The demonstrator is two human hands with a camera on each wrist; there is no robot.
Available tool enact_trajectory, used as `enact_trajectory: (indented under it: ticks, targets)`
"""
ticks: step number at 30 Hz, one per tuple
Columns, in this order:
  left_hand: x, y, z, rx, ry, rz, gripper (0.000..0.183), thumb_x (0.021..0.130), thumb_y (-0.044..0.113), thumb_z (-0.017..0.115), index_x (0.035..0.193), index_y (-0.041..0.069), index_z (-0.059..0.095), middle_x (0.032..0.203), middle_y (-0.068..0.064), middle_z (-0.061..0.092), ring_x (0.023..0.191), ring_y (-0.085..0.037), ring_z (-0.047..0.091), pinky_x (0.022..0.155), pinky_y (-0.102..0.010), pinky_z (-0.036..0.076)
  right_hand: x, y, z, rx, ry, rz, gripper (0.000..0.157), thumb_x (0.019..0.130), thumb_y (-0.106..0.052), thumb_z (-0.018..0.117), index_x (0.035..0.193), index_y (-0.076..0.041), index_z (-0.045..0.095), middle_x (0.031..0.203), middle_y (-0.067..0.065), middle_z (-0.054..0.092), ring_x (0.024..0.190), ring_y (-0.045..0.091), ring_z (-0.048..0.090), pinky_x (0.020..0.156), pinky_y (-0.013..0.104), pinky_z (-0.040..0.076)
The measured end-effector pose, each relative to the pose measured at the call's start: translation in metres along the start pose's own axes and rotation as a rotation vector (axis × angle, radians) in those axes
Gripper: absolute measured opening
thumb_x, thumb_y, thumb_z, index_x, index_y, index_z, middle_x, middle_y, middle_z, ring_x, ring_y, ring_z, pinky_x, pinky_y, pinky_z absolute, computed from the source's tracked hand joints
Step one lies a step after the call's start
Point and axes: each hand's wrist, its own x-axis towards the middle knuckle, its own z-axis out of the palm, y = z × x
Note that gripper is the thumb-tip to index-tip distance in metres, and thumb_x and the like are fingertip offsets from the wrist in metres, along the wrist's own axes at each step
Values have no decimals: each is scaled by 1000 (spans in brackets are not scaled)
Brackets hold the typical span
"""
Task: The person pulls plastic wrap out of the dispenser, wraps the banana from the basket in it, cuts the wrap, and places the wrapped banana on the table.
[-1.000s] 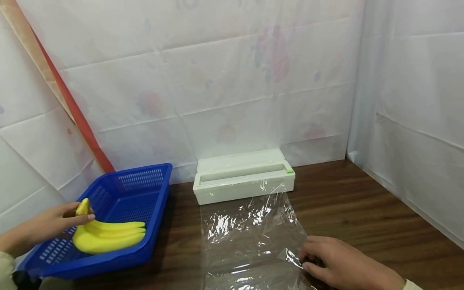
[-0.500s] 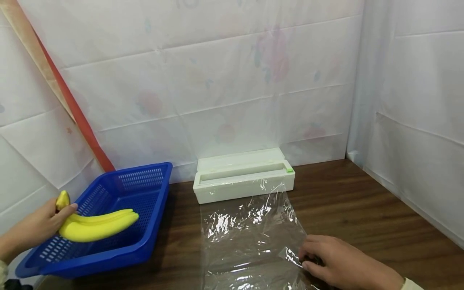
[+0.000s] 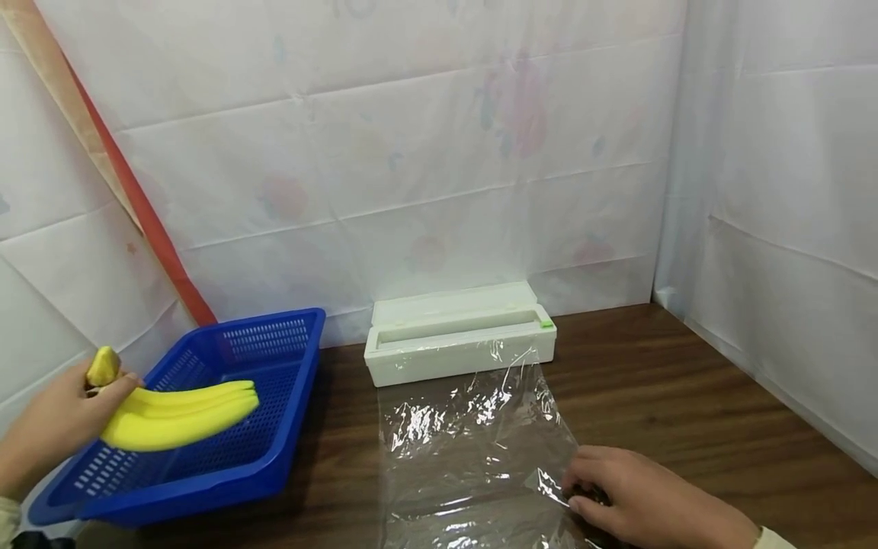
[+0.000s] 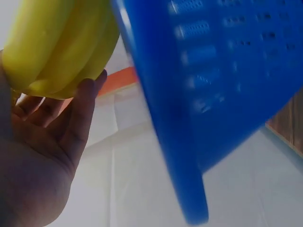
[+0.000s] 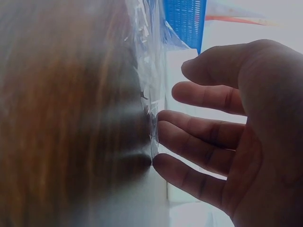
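My left hand [image 3: 58, 423] grips a bunch of yellow bananas [image 3: 178, 418] by its stem end, holding it over the left part of a blue basket [image 3: 206, 492]. In the left wrist view the fingers [image 4: 78, 118] bend around the bananas [image 4: 61, 52], close to the basket wall [image 4: 175, 94]. My right hand [image 3: 638, 496] rests at the right edge of a sheet of clear plastic wrap [image 3: 466, 457]. The right wrist view shows its fingertips [image 5: 165, 161] touching the wrap [image 5: 150, 94], with the fingers loosely bent and the thumb apart from the film.
A white cling film box [image 3: 459, 354] with its lid raised stands at the back of the dark wooden table [image 3: 686, 396]; the wrap runs forward from it. Pale sheeting [image 3: 411, 152] walls the back and sides. A red and tan strip [image 3: 137, 198] slants behind the basket.
My left hand has lifted the bananas from inside the basket and drawn them left and upward. The right hand and the wrap have stayed in place.
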Motion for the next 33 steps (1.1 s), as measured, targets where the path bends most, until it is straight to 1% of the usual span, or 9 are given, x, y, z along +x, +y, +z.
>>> enact_trajectory:
  ticks: [2, 4, 8, 13, 16, 20, 23, 28, 33]
  targets:
    - [-2, 3, 1, -41, 19, -28, 51, 97, 37, 42, 108, -13, 47, 72, -11, 55, 53, -17, 49, 44, -28, 43, 0, 1, 0, 13, -11, 3, 5, 92, -31, 58, 96, -34, 58, 90, -24, 49, 75, -4, 49, 61, 19, 43]
    - [-1, 5, 1, -73, 30, -56, 57, 97, 41, 42, 115, -12, 48, 77, -14, 58, 55, -17, 50, 46, -28, 43, 0, 1, 0, -10, -1, -12, 6, 92, -30, 59, 96, -34, 59, 90, -24, 49, 75, -4, 48, 61, 19, 43]
    - [-1, 13, 1, -124, 31, -112, 63, 95, 48, 41, 116, -10, 51, 81, -16, 58, 58, -18, 50, 48, -29, 43, 1, -2, -2, -68, 19, -17, 9, 90, -28, 61, 93, -36, 58, 89, -25, 48, 75, -4, 48, 61, 20, 43]
    - [-4, 28, 4, -215, 49, -126, 57, 96, 46, 40, 112, -7, 55, 79, -11, 60, 57, -17, 52, 49, -29, 43, 3, -4, -4, -76, 1, 20, 7, 90, -31, 61, 92, -37, 58, 89, -26, 48, 75, -4, 48, 61, 22, 43]
    - [-4, 38, 4, -257, 50, -100, 55, 96, 46, 40, 110, -5, 57, 78, -8, 60, 59, -17, 53, 50, -28, 43, 3, -5, -3, -64, -15, 42, 6, 89, -32, 61, 92, -36, 59, 88, -26, 48, 75, -4, 48, 61, 22, 43]
    - [-3, 51, 3, -296, 38, -32, 50, 96, 44, 41, 107, -1, 59, 79, -1, 62, 63, -16, 55, 53, -26, 44, 2, -5, -2, -37, -49, 78, 5, 89, -33, 61, 91, -37, 58, 86, -26, 47, 75, -4, 48, 61, 23, 43]
    - [-3, 60, 6, -328, 25, 7, 48, 96, 44, 43, 107, 0, 59, 80, 3, 63, 64, -15, 56, 54, -25, 44, 1, -5, -1, -37, -44, 67, 6, 89, -33, 61, 91, -38, 57, 86, -26, 47, 74, -4, 48, 60, 22, 42]
    - [2, 74, 18, -349, 1, 43, 51, 96, 45, 42, 109, -2, 58, 82, 1, 65, 64, -16, 58, 54, -26, 46, 0, -3, 0, -28, -7, 15, 7, 90, -31, 60, 93, -37, 58, 89, -26, 48, 74, -4, 48, 61, 20, 42]
    - [6, 89, 29, -325, 21, 79, 49, 96, 43, 44, 108, -1, 59, 85, -6, 65, 64, -16, 57, 54, -26, 46, -1, -2, 1, 19, -16, 16, 5, 92, -32, 58, 95, -36, 58, 91, -24, 49, 74, -4, 48, 61, 20, 42]
